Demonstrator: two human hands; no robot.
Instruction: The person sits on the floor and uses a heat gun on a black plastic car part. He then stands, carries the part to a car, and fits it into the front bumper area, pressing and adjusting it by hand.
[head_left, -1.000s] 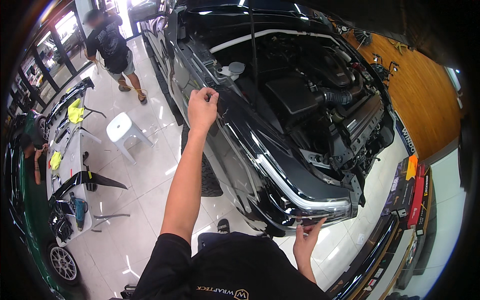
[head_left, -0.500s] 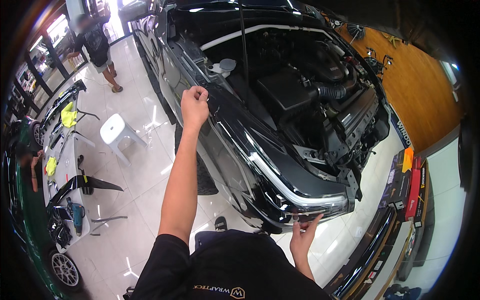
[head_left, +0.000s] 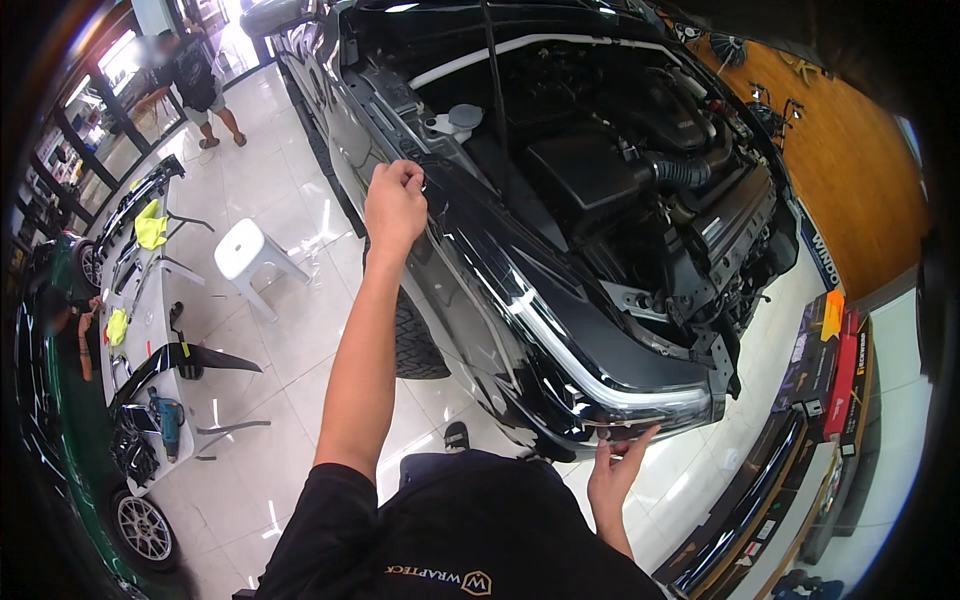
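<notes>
The right hand point(head_left: 615, 475) is at the lower edge of the headlight point(head_left: 555, 350) on the front corner of a dark car, thumb and forefinger spread apart; whether this grip has hold of anything thin cannot be told. Farther along, the left hand point(head_left: 396, 205) is at the upper edge of the glossy front fender point(head_left: 455, 310), its grip drawn into a pinch, with what lies between the fingertips too small to tell. Beside the fender is the open engine bay, with a black air-filter box point(head_left: 585, 170) and a ribbed intake hose point(head_left: 683, 172). Beyond the fender, a white plastic stool point(head_left: 240, 250) stands on the tiled floor. Past it, a table carries a teal heat gun point(head_left: 165, 420) and yellow-green cloths point(head_left: 151, 228). Farthest off, a person point(head_left: 200, 85) stands near the glass doors.
</notes>
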